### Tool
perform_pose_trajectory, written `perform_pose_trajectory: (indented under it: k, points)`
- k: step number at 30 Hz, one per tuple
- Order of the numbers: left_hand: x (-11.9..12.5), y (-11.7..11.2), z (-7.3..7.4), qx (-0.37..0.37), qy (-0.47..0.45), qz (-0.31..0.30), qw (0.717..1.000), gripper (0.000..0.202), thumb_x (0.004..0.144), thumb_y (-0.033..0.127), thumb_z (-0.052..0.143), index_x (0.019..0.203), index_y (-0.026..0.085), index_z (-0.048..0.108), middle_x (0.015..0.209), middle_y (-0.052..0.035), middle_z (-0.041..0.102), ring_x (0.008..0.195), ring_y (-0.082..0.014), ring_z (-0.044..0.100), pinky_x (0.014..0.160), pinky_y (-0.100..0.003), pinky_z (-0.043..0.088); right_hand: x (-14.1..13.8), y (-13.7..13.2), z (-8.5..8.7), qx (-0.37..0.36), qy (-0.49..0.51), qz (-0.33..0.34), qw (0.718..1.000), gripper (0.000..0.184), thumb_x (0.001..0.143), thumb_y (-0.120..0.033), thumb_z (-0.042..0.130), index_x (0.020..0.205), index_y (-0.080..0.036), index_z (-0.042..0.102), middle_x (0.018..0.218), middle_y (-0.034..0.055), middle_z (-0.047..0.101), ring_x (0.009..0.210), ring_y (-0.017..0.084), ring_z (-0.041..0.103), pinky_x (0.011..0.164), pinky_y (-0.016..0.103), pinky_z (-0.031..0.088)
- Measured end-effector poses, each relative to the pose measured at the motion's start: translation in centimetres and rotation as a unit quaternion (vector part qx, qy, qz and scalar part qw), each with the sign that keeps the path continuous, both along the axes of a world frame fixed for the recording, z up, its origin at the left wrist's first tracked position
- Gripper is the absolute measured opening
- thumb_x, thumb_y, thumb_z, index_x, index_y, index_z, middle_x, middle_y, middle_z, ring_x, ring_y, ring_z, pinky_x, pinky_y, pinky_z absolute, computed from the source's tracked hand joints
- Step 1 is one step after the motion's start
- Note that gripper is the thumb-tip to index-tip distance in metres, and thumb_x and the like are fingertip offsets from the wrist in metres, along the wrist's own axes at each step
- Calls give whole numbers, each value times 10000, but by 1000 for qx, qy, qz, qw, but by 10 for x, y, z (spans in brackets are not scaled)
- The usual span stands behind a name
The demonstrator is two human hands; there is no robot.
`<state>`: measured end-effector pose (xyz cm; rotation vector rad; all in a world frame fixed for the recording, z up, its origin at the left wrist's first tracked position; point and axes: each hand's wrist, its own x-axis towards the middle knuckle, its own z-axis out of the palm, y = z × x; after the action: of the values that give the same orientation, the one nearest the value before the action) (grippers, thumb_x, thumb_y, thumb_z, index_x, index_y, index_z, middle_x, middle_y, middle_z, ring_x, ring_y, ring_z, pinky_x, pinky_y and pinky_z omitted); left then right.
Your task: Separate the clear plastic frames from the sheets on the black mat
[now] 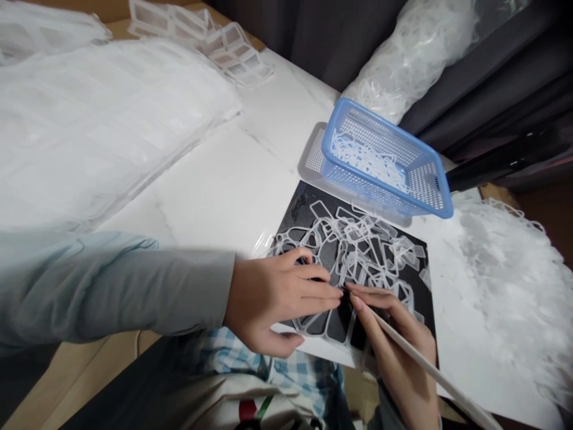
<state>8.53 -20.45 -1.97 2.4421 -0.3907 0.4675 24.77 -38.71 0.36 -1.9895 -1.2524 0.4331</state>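
A blue basket (pixel 376 190) of white scraps is sitting just above the black mat (pixel 308 209), right of centre. Stacked white sheets (pixel 98 119) are filling the upper left, and a scrap heap (pixel 505 269) the right edge. The pale marbled tabletop (pixel 224 191) is meeting dark curtains (pixel 313 36) up top. Tangled translucent frames (pixel 358 251) are lying on the mat. My left grip (pixel 273 298) is pressing there, fingers flat, holding nothing. My right grip (pixel 398 352) is pinching a thin white stick (pixel 430 370).

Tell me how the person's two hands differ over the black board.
The left hand presses its fingers flat on the black board; the right hand grips a thin white stick like a pen. The left comes from the side, the right from below. Both meet at one spot among the white plastic frames.
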Motion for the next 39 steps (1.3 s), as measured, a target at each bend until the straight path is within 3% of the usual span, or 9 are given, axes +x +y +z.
perform_pose_trajectory:
  k: [5, 9, 13, 20, 22, 25, 28, 31, 39]
  points:
    - [0, 0, 1, -6, -9, 5, 1000, 512, 815, 245, 541, 1298, 84, 592, 1316, -153, 655, 1123, -311, 606, 999, -489, 361, -7, 4, -7, 40, -90, 36, 994, 75, 948, -191, 616, 969, -244, 663, 1091, 45, 736, 1011, 184, 698, 833, 281, 578]
    - [0, -1, 1, -6, -10, 5, 1000, 517, 798, 240, 565, 1286, 72, 599, 1284, -158, 670, 1109, -318, 609, 984, -507, 383, -18, 4, -14, 64, -154, 22, 986, 117, 948, -150, 602, 996, -246, 646, 1095, 51, 735, 973, 200, 679, 833, 329, 568]
    - [0, 0, 0, -4, -11, 5, 1000, 526, 805, 243, 557, 1295, 54, 588, 1308, -153, 658, 1131, -323, 595, 988, -519, 375, -22, 3, -15, 62, -166, 9, 984, 173, 958, -136, 575, 1068, -247, 649, 1140, 60, 723, 1002, 225, 664, 856, 363, 555]
    - [0, -1, -1, -33, -19, 1, 999, 480, 830, 248, 525, 1287, 114, 586, 1339, -138, 644, 1139, -310, 592, 986, -483, 338, -12, 0, -8, 62, -139, 7, 988, 93, 957, -184, 604, 1007, -241, 657, 1067, 37, 737, 976, 177, 701, 817, 266, 576]
    - [3, -1, 3, -64, -29, 29, 997, 347, 872, 221, 522, 1192, 143, 628, 1216, -106, 710, 1076, -267, 616, 959, -446, 341, -11, -2, -6, 48, -85, -12, 995, 80, 963, -229, 603, 1010, -247, 665, 1072, 27, 744, 998, 172, 712, 830, 251, 582]
    - [9, 0, 11, -104, -15, 139, 985, 155, 935, 206, 519, 983, 168, 661, 964, -45, 732, 934, -194, 624, 892, -386, 331, -11, -4, -3, 50, -22, -64, 996, 69, 954, -280, 617, 960, -246, 677, 1085, 26, 755, 1033, 192, 719, 845, 263, 590]
    - [18, 0, 14, -114, 21, 226, 967, 150, 918, 309, 603, 875, 177, 661, 867, -13, 678, 865, -173, 596, 857, -372, 293, -11, -3, -4, 56, 0, -77, 995, 73, 939, -295, 638, 938, -241, 686, 1062, 29, 764, 1013, 201, 728, 836, 272, 594]
    - [26, -3, 13, -123, 47, 244, 961, 191, 844, 387, 702, 840, 197, 681, 814, 16, 640, 849, -168, 580, 864, -367, 269, -11, 0, -6, 64, 4, -70, 995, 76, 934, -294, 643, 948, -240, 696, 1049, 33, 765, 992, 201, 731, 812, 272, 595]
    - [34, -7, 14, -146, 75, 254, 953, 95, 825, 272, 707, 754, 209, 707, 730, 52, 605, 802, -125, 571, 852, -337, 259, -17, 5, -6, 64, 37, -69, 995, 66, 928, -287, 650, 958, -245, 691, 1077, 29, 754, 1019, 198, 719, 855, 277, 578]
